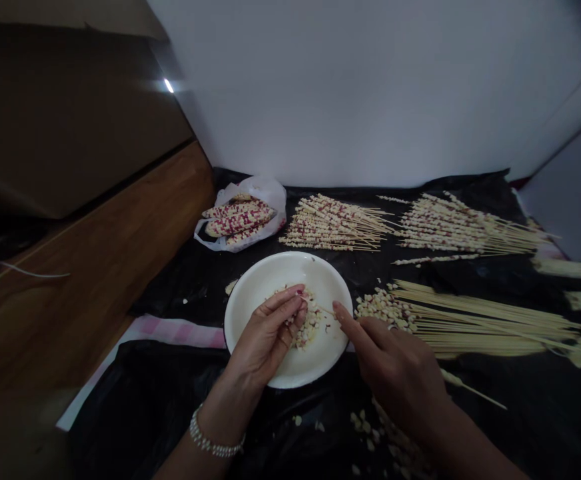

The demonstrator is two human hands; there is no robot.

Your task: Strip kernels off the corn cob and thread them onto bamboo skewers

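Observation:
Over a white bowl (243, 280), my left hand (273, 327) pinches a small red-and-white corn kernel (299, 293) between thumb and fingertips. At the bowl's right rim, my right hand (395, 353) is closed on a thin wooden skewer (326, 311). The skewer points left, and its tip meets the left fingertips. Loose corn kernels (313, 327) lie in the bottom of the bowl, partly hidden by my left hand. Just beyond my right hand is a heap of kernels (383, 305) beside a bundle of bare skewers (490, 323).
A plastic bag of corn cobs (240, 217) stands at the back left. Two piles of kernel-threaded skewers (333, 223) lie along the back, before a white wall (350, 93). Black plastic sheeting (170, 393) covers the surface. Stripped cobs (573, 269) lie at far right.

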